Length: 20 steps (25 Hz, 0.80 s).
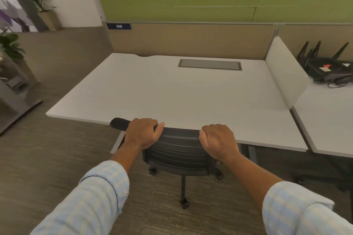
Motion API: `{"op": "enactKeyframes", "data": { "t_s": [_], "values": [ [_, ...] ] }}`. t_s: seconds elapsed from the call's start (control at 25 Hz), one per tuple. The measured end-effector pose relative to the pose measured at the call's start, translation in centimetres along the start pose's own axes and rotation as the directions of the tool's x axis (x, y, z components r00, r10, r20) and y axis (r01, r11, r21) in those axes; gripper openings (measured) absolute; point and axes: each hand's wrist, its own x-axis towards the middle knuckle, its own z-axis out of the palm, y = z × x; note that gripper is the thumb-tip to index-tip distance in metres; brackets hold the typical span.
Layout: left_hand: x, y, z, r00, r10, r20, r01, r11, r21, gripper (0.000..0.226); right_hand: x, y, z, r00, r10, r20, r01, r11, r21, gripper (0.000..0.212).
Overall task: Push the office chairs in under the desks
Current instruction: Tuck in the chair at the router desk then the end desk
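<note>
While we clamp both hands on the chair backrest (179, 135), the desk (172, 91) lies straight ahead.
Left hand (142, 132) and right hand (219, 140) sit level along its top edge.

Matt white desk (172, 91); ribbed black chair (177, 150), probably plastic; rough carpet (47, 158).

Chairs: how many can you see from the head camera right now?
1 clear: the black chair at the white desk, both hands on its backrest. Dark legs under the neighbouring desk, lower right, may be another.
</note>
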Motion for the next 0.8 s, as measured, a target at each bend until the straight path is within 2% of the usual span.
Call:
{"op": "enactKeyframes", "data": {
  "t_s": [0.28, 0.44, 0.56, 0.68, 0.8],
  "values": [
    [0.2, 0.0, -0.1, 0.999, 0.036, 0.026, -0.037, 0.998, 0.056, 0.065, 0.0, 0.0, 0.0, 1.000, 0.007, -0.016, -0.008, 0.999, -0.049, 0.053],
    [-0.4, 0.1, 0.4, 1.000, 0.007, 0.028, -0.008, 1.000, 0.013, 0.072, -0.9, -0.4, 0.0, 0.999, 0.025, -0.042, -0.031, 0.985, -0.170, 0.050],
    [-1.0, 0.9, 0.1, 0.994, -0.060, 0.087, 0.056, 0.997, 0.048, 0.086, -1.3, -0.7, -0.3, 0.989, 0.140, 0.050, -0.127, 0.972, -0.197, 0.075],
    [-1.6, 2.4, -0.7, 0.993, -0.049, 0.107, 0.040, 0.996, 0.078, 0.107, -1.8, -0.5, -1.1, 0.985, 0.158, 0.074, -0.142, 0.972, -0.189, 0.091],
    [-1.2, 4.3, -1.2, 0.997, 0.014, 0.078, -0.022, 0.994, 0.103, 0.101, -2.1, 1.3, -2.4, 0.993, 0.113, 0.033, -0.104, 0.974, -0.199, 0.097]
  ]
}}
